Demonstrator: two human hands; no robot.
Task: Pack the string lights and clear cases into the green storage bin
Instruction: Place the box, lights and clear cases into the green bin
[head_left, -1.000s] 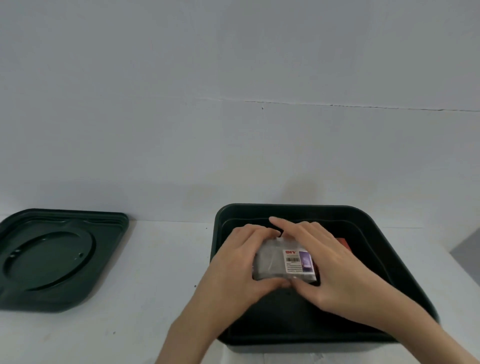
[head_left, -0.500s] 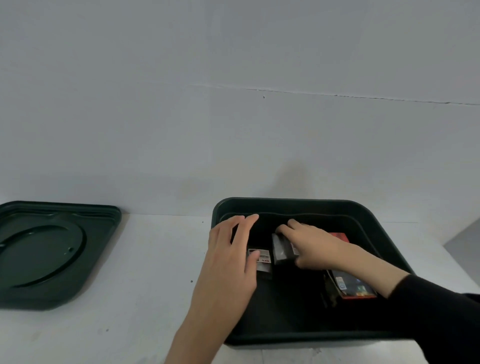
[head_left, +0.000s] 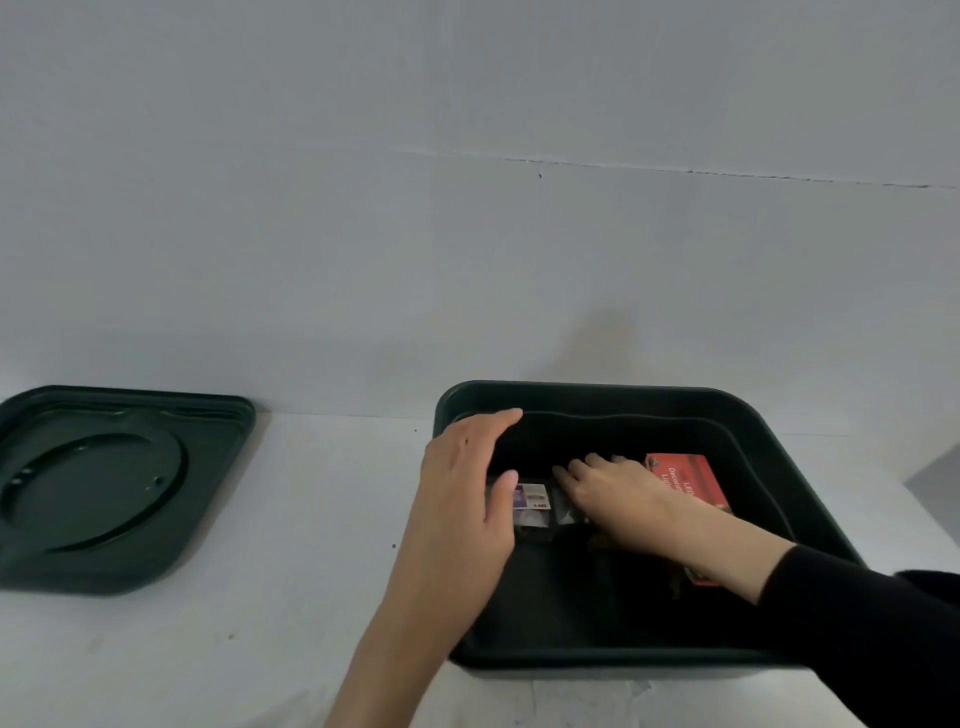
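Hovering spread over the bin (head_left: 597, 387), left hand (head_left: 462, 499) empty — right hand (head_left: 618, 499) flat on clear case (head_left: 565, 510).

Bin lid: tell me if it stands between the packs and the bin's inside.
No. The lid lies on the table, left of the open green bin. The labelled clear pack and the red box already lie inside.

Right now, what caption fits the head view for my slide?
Left hand and right hand reach into the green bin at small packets beside a red box; lid lies apart.
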